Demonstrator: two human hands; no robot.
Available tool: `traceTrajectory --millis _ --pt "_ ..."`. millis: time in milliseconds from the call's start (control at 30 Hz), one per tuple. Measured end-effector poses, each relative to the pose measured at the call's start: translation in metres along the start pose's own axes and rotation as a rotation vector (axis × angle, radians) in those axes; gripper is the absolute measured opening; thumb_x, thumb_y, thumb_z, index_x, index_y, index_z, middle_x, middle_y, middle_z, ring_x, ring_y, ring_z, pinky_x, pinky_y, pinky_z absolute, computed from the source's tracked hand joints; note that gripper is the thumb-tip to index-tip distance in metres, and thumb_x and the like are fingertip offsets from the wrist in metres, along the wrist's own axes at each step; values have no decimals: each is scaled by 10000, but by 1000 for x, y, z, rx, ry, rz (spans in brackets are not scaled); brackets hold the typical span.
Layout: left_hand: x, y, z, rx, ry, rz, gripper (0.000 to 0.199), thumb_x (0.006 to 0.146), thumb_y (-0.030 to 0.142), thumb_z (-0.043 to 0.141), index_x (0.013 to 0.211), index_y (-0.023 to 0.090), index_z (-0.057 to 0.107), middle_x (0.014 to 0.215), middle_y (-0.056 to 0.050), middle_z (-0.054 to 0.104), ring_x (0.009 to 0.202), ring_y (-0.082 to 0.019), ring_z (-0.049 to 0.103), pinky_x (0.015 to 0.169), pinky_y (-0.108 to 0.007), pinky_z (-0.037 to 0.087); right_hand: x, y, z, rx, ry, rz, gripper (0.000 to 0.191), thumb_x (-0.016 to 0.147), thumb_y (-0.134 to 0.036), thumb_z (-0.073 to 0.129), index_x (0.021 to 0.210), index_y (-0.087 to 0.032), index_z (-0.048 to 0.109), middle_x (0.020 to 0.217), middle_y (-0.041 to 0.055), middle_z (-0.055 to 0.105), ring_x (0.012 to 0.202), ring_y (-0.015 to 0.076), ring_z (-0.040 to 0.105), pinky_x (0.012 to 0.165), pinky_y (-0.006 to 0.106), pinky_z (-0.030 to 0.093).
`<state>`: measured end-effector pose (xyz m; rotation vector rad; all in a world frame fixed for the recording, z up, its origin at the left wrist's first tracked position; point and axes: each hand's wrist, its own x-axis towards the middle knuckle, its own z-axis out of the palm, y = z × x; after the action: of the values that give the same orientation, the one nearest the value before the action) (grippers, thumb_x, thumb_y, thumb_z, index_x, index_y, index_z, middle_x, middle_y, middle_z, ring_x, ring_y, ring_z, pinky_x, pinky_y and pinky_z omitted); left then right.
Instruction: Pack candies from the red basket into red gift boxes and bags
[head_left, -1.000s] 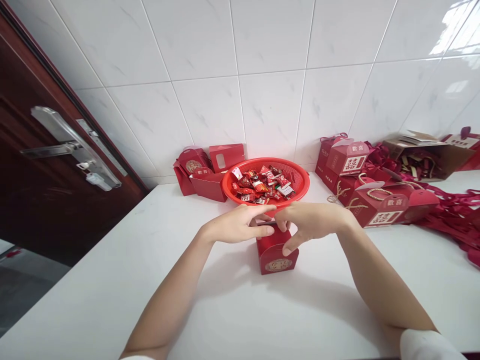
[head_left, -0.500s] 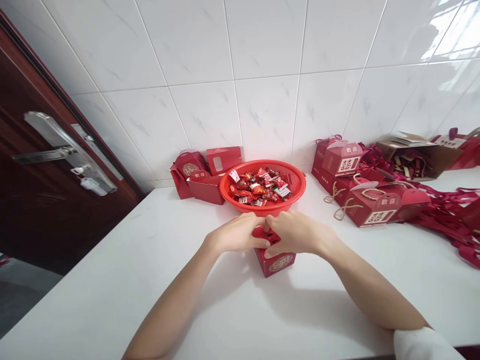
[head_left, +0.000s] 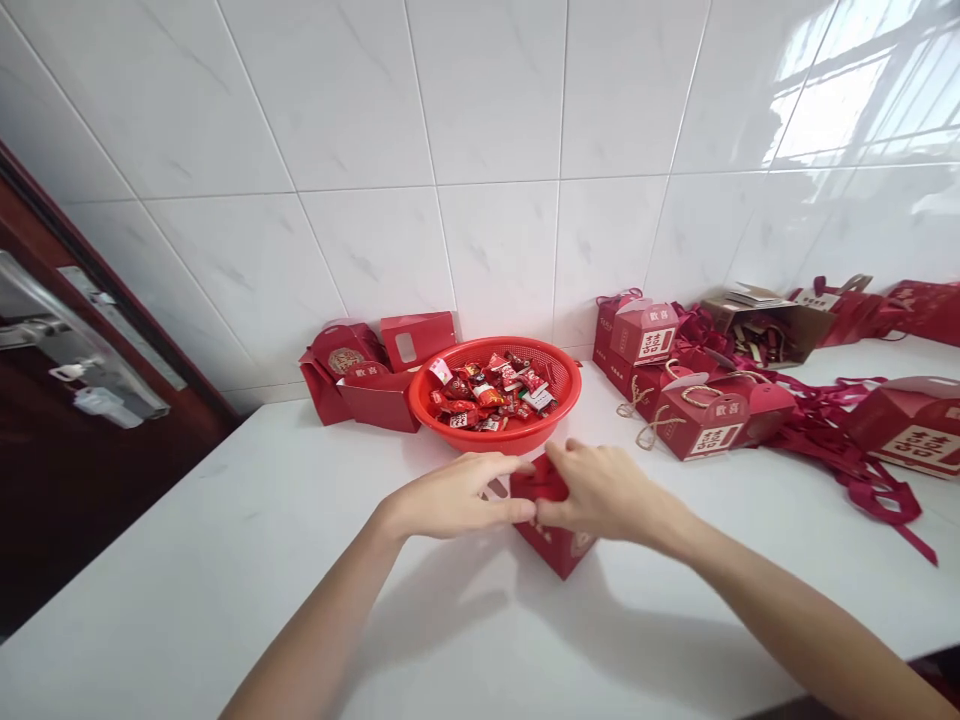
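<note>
A small red gift box (head_left: 559, 550) with a pale printed design stands upright on the white table, one corner turned towards me. My left hand (head_left: 454, 497) is at the box's left top edge, its thumb tip touching the top. A pale flap with a cut-out (head_left: 496, 488) shows between that thumb and the fingers. From the right, my right hand (head_left: 611, 500) grips the top of the box, fingers behind and thumb in front. My hands partly hide the box's top. Just behind stands a red plastic basket (head_left: 499, 440) full of wrapped candies (head_left: 491, 392).
Opened red boxes (head_left: 382, 400) lean by the tiled wall on the left. Several finished red boxes with rope handles (head_left: 697, 425), dark red ribbons (head_left: 832, 440) and a cardboard carton (head_left: 806, 325) lie on the right. A brown door (head_left: 67, 480) stands at the left.
My view has shifted to the right. The box has turned, bringing a corner towards me. My hands have moved slightly apart over its top, and the left side's pale flap has come into sight.
</note>
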<state>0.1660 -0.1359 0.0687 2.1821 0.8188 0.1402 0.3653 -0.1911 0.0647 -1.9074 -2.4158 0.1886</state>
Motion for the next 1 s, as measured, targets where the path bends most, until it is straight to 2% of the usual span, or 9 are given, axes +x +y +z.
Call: traceTrajectory --millis 100,233,267,333,433,567,800,1000 --pt "-1 -2 -6 -82 87 -20 662 863 576 634 1423 240 524 1450 -109 561 1174 -271 617 967 -366 522 -10 45 -39 16 83 184 348 839 -504 547 995 -203 625 941 111 719 788 277 676 595 307 392" --pt "0 -6 -15 -108 143 -60 619 848 589 652 1362 252 585 1394 -90 612 1178 -277 619 985 -385 525 -13 104 -93 20 366 515 388 842 -539 544 1054 -223 618 1088 126 699 913 312 634 659 350 413" --pt "1 -7 -17 -121 141 -64 607 844 593 655 1342 250 600 1380 -85 623 1183 -276 618 986 -384 526 -9 117 -102 2 420 556 411 859 -554 521 1070 -212 609 1132 147 683 953 329 615 683 370 414" --pt "2 -9 -18 -144 117 -69 589 841 594 659 1313 242 620 1376 -76 628 1214 -276 604 998 -375 520 2 140 -113 -2 456 635 412 871 -549 515 1055 -190 598 1152 175 669 984 337 596 715 392 418" --pt "4 -10 -18 -147 71 -69 570 842 575 668 1289 223 633 1373 -73 636 1240 -269 594 1025 -358 499 25 167 -114 -17 423 711 390 866 -522 543 1050 -183 600 1165 190 660 1021 345 594 730 393 428" --pt "3 -9 -17 -120 55 -53 542 852 552 666 1277 218 642 1343 -77 660 1229 -267 604 1038 -366 483 49 187 -100 -19 378 707 402 870 -508 522 1084 -178 606 1180 180 666 1056 348 610 733 386 440" --pt "2 -12 -17 -103 27 -29 521 850 549 665 1249 215 659 1249 -81 703 1140 -253 645 990 -367 501 67 191 -70 -41 328 720 487 883 -481 512 1199 -116 583 1253 218 642 1127 380 618 753 389 453" --pt "3 -14 -15 -129 -10 -30 504 851 526 673 1239 206 666 1194 -89 721 1112 -253 659 964 -363 509 67 194 -68 -85 338 725 495 862 -521 517 1169 -141 599 1231 204 652 1111 370 628 751 384 461"
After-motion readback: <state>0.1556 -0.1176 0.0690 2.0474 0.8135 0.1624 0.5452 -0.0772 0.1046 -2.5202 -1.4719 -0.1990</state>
